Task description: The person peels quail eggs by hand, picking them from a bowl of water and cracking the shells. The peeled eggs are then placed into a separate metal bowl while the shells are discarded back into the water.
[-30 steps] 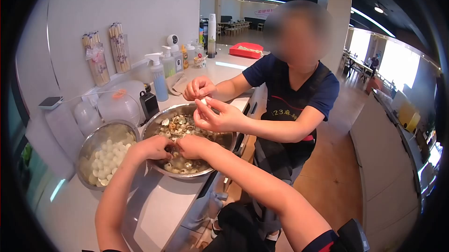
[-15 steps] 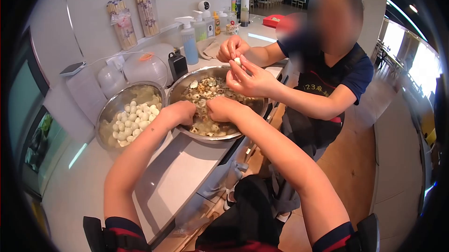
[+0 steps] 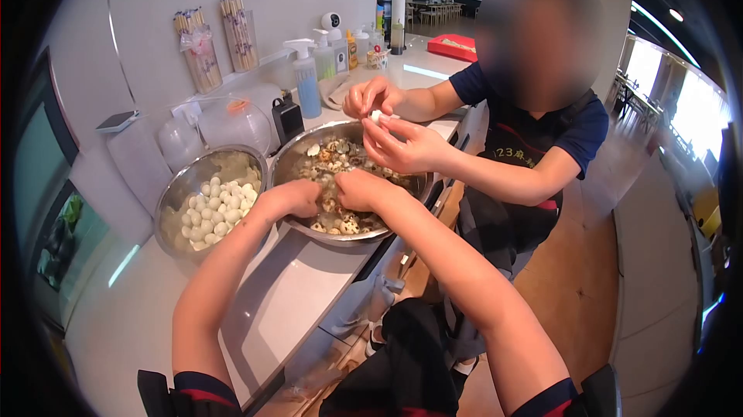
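Both my hands reach into a large steel bowl (image 3: 340,239) of water with speckled quail eggs (image 3: 350,226) and bits of shell. My left hand (image 3: 299,198) is at the bowl's left side, its fingertips down in the water and hidden. Close beside it, my right hand (image 3: 359,189) has curled fingers pointing down, and whatever they hold is hidden. To the left stands a second steel bowl (image 3: 166,220) with many peeled white eggs (image 3: 220,208). Over the large bowl's far side, a co-worker's hands (image 3: 395,135) hold a small white egg (image 3: 377,116).
Behind the bowls are a black box (image 3: 287,117), a pump bottle with blue liquid (image 3: 306,86) and a clear plastic container (image 3: 240,127). Chopstick holders (image 3: 203,61) hang on the wall. A red tray (image 3: 453,47) lies farther back. The co-worker (image 3: 534,131) sits at the right.
The view has shifted slightly. My hands remain in the large bowl, a little closer together. The co-worker's hands have moved slightly left and down, still with the egg.
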The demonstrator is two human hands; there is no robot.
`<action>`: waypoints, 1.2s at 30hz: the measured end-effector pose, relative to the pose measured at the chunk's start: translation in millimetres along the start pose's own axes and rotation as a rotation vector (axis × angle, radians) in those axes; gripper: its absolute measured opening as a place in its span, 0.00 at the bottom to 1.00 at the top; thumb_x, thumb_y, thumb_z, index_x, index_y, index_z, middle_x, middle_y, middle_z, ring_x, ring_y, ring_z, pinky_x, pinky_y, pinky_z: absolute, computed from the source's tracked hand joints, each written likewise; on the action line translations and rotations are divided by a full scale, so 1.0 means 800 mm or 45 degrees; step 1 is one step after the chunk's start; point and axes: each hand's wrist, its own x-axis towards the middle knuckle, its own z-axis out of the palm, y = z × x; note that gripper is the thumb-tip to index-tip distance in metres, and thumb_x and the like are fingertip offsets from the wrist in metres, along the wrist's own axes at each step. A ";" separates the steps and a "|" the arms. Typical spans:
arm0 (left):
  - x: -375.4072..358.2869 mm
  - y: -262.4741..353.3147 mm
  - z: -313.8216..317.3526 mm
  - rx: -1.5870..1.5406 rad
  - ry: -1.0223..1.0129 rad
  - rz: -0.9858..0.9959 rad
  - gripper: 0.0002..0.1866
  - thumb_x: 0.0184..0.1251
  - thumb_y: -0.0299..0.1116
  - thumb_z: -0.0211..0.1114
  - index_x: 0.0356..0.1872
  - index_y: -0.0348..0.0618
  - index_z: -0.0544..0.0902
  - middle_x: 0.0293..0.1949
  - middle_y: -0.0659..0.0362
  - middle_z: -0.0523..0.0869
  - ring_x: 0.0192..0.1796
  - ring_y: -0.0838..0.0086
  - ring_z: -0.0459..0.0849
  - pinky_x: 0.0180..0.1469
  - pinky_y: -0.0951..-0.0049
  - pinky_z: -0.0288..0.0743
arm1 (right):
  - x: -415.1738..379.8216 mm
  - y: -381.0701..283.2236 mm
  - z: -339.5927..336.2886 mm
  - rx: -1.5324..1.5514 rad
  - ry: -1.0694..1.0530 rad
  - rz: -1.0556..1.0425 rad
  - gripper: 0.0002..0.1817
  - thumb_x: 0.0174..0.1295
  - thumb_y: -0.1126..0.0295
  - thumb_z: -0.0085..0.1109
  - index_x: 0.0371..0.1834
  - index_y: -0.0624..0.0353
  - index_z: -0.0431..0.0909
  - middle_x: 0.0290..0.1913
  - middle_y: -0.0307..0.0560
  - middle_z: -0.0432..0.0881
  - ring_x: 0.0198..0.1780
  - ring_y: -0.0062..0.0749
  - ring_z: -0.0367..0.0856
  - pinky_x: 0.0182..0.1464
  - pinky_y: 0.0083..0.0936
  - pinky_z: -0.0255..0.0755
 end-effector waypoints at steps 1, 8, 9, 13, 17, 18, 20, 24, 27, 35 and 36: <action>-0.007 0.009 -0.005 -0.034 0.019 -0.019 0.13 0.43 0.28 0.54 0.34 0.36 0.75 0.33 0.44 0.79 0.40 0.53 0.77 0.42 0.65 0.70 | 0.000 -0.001 0.000 0.012 0.010 0.024 0.11 0.44 0.74 0.49 0.29 0.67 0.77 0.32 0.63 0.77 0.40 0.49 0.77 0.44 0.38 0.69; 0.006 -0.005 -0.007 -0.845 0.399 0.088 0.18 0.60 0.41 0.50 0.20 0.36 0.76 0.14 0.59 0.76 0.17 0.77 0.74 0.21 0.76 0.67 | -0.001 0.001 0.000 0.250 0.402 -0.281 0.17 0.45 0.68 0.55 0.35 0.66 0.64 0.30 0.62 0.75 0.36 0.54 0.74 0.38 0.41 0.68; 0.001 0.003 -0.009 -0.841 0.337 0.176 0.18 0.62 0.41 0.48 0.21 0.37 0.76 0.14 0.60 0.75 0.18 0.77 0.74 0.21 0.76 0.66 | -0.001 0.003 0.001 0.235 0.408 -0.312 0.18 0.44 0.66 0.56 0.34 0.66 0.64 0.30 0.62 0.75 0.36 0.54 0.74 0.38 0.40 0.69; -0.008 0.005 -0.009 -0.666 0.397 0.064 0.17 0.60 0.40 0.49 0.24 0.34 0.78 0.17 0.57 0.77 0.20 0.75 0.77 0.24 0.75 0.69 | 0.000 0.000 0.003 0.182 0.402 -0.348 0.12 0.45 0.66 0.56 0.28 0.64 0.71 0.26 0.58 0.77 0.32 0.51 0.76 0.36 0.39 0.70; -0.015 0.013 -0.008 -0.560 0.441 0.108 0.16 0.56 0.37 0.50 0.31 0.34 0.79 0.20 0.54 0.79 0.24 0.75 0.78 0.29 0.75 0.70 | -0.011 -0.014 -0.008 0.219 0.207 -0.276 0.13 0.40 0.65 0.57 0.27 0.61 0.78 0.26 0.56 0.78 0.31 0.48 0.77 0.36 0.37 0.70; -0.007 -0.003 0.000 -0.556 0.394 0.085 0.15 0.55 0.36 0.50 0.31 0.33 0.79 0.21 0.54 0.80 0.26 0.76 0.78 0.31 0.75 0.70 | -0.009 -0.013 -0.007 0.284 0.174 -0.300 0.14 0.38 0.64 0.57 0.26 0.61 0.78 0.26 0.57 0.78 0.31 0.48 0.77 0.36 0.37 0.70; 0.005 -0.006 -0.003 -0.625 0.323 0.069 0.15 0.53 0.34 0.50 0.32 0.32 0.78 0.22 0.55 0.80 0.28 0.76 0.77 0.32 0.75 0.70 | -0.011 -0.013 -0.003 0.283 0.248 -0.298 0.15 0.35 0.63 0.57 0.25 0.62 0.78 0.25 0.56 0.78 0.30 0.49 0.77 0.36 0.37 0.70; -0.008 -0.005 -0.011 -0.639 0.292 0.127 0.12 0.54 0.29 0.48 0.29 0.33 0.78 0.22 0.62 0.78 0.22 0.81 0.73 0.24 0.81 0.65 | -0.017 -0.020 -0.008 0.376 0.133 -0.292 0.15 0.34 0.62 0.61 0.22 0.63 0.79 0.24 0.54 0.79 0.29 0.45 0.78 0.35 0.34 0.71; -0.019 0.015 -0.016 -0.870 0.128 0.158 0.10 0.49 0.27 0.49 0.29 0.33 0.77 0.21 0.60 0.78 0.25 0.80 0.74 0.27 0.80 0.67 | -0.024 -0.022 -0.015 0.539 -0.021 -0.313 0.13 0.36 0.64 0.62 0.24 0.60 0.79 0.23 0.49 0.80 0.27 0.38 0.78 0.33 0.31 0.72; -0.001 -0.008 0.005 -0.562 0.525 0.180 0.12 0.51 0.25 0.51 0.37 0.33 0.77 0.26 0.53 0.81 0.27 0.75 0.78 0.29 0.76 0.70 | 0.003 -0.007 0.008 0.252 0.035 -0.137 0.12 0.39 0.70 0.58 0.32 0.55 0.79 0.30 0.48 0.80 0.35 0.41 0.78 0.38 0.33 0.70; -0.007 -0.001 0.006 -0.470 0.579 0.154 0.11 0.51 0.27 0.54 0.35 0.33 0.78 0.24 0.49 0.81 0.26 0.71 0.79 0.30 0.74 0.71 | 0.012 -0.006 0.018 0.229 0.090 -0.117 0.11 0.39 0.70 0.58 0.31 0.55 0.79 0.30 0.49 0.80 0.35 0.41 0.78 0.37 0.33 0.71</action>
